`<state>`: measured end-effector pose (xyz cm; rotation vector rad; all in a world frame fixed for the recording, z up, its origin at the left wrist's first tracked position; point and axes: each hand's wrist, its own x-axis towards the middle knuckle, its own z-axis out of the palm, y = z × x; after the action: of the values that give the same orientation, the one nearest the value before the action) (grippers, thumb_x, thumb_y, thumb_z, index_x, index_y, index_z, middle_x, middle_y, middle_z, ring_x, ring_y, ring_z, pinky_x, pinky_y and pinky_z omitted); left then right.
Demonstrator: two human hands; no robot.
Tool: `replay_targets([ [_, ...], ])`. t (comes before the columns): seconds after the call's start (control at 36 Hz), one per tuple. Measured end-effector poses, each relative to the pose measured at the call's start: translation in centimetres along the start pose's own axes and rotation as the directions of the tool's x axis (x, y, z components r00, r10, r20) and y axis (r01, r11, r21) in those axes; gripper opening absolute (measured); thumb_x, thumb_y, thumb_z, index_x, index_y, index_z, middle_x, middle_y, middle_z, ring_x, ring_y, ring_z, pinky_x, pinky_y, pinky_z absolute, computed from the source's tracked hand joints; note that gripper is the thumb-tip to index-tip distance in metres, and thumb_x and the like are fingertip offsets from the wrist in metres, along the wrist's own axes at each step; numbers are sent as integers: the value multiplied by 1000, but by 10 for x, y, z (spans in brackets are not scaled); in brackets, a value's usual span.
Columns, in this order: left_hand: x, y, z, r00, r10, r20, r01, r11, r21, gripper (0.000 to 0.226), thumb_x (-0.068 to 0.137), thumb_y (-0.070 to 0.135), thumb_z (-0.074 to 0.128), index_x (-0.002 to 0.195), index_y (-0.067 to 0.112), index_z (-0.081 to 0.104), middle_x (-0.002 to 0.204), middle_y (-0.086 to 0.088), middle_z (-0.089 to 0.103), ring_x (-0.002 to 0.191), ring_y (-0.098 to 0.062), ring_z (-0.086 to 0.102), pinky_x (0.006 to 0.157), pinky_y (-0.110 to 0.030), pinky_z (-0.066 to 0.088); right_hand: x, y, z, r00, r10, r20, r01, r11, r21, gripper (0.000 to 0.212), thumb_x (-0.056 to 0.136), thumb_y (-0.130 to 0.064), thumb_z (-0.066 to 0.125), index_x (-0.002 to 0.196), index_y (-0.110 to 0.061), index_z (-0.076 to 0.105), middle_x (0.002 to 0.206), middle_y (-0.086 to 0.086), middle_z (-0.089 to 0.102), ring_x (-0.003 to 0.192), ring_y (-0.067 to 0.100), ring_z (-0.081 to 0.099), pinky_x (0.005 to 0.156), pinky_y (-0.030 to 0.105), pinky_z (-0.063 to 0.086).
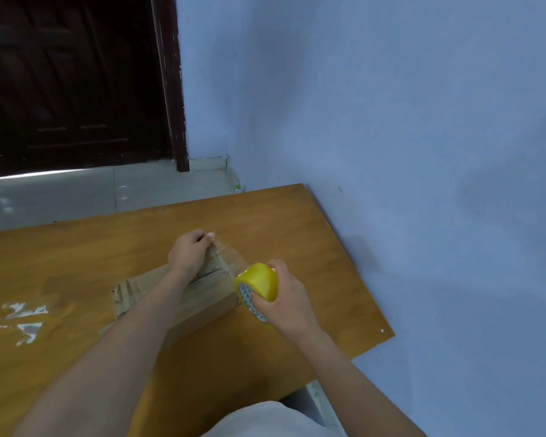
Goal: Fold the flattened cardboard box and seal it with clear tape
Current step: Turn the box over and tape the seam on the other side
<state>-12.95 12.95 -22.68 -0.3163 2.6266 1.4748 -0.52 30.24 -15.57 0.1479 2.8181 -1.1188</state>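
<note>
While the left hand (188,252) pinches the tape's free end (226,250) at the box's (202,298) 12 o'clock edge, the right hand (286,298), fingers curled round the yellow roll (259,280), should pull toward 4 o'clock, keeping the strip taut and centred over the flap seam mid-surface (76,263).

box (202,294) on table (76,263) | tape roll (259,280) right of box | wall (423,121) right of table
</note>
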Motion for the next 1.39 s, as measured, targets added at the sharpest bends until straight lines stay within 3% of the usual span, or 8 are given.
replay_targets([
  [0.22, 10, 3, -2, 999, -51, -14, 50, 995, -88, 37, 93, 28, 56, 57, 20, 54, 58, -1, 51, 69, -26, 49, 68, -37, 40, 6, -10, -11, 992, 11, 128, -8, 1000, -19, 37, 84, -30, 63, 109, -21, 36, 90, 7, 60, 76, 24, 62, 67, 48, 53],
  [0.36, 8, 22, -10, 1000, 1, 1, -1, 994, 106, 30, 95, 32, 50, 79, 13, 66, 76, -6, 63, 81, -29, 56, 90, -43, 41, 5, -12, -15, 992, 26, 126, -24, 999, -23, 35, 85, -31, 62, 106, -20, 36, 92, 8, 61, 78, 22, 64, 66, 46, 55],
  [0.47, 9, 28, -12, 1000, -6, -18, 9, 986, 166, 27, 96, 30, 49, 82, 14, 65, 84, -5, 62, 90, -28, 56, 93, -40, 39, 2, -10, -18, 984, 33, 177, -13, 993, -117, 35, 84, -34, 61, 106, -22, 38, 85, 8, 62, 70, 24, 63, 62, 45, 52],
  [0.56, 8, 27, -15, 1000, 29, 12, -31, 977, 210, 29, 96, 31, 49, 86, 12, 68, 86, -7, 65, 86, -27, 56, 90, -39, 40, -1, -5, -17, 979, 37, 200, -4, 986, -165, 39, 84, -38, 60, 111, -23, 37, 83, 6, 62, 69, 25, 63, 60, 45, 51],
  [0.69, 12, 15, -17, 999, 35, 41, -38, 997, 63, 27, 95, 31, 51, 81, 17, 69, 81, -4, 66, 81, -28, 60, 72, -35, 42, 0, -3, -12, 986, 23, 168, 13, 978, -210, 45, 84, -42, 60, 116, -23, 36, 86, 5, 61, 72, 25, 62, 60, 42, 51],
  [0.92, 12, 7, -14, 996, 21, 89, -22, 1000, 12, 25, 95, 28, 53, 83, 12, 68, 93, -12, 69, 90, -31, 61, 79, -42, 47, -3, 4, 14, 984, 46, 175, 0, 967, -253, 49, 87, -43, 56, 126, -22, 33, 94, 6, 62, 80, 26, 63, 66, 41, 52],
  [1.11, 15, 3, -10, 991, -18, 134, 12, 999, 44, 30, 95, 32, 52, 80, 11, 67, 84, -15, 67, 72, -28, 57, 64, -33, 39, -6, 12, 23, 986, -27, 165, 64, 972, -226, 54, 89, -39, 53, 138, -35, 31, 110, 0, 58, 98, 19, 57, 69, 26, 40],
  [1.39, 14, 2, -5, 996, -38, 75, 32, 997, 68, 23, 94, 38, 51, 84, 24, 67, 90, 1, 66, 87, -21, 59, 69, -32, 40, -3, 15, 25, 981, -41, 190, 85, 970, -229, 44, 91, -41, 50, 134, -39, 37, 110, 2, 56, 101, 18, 54, 75, 25, 42],
])
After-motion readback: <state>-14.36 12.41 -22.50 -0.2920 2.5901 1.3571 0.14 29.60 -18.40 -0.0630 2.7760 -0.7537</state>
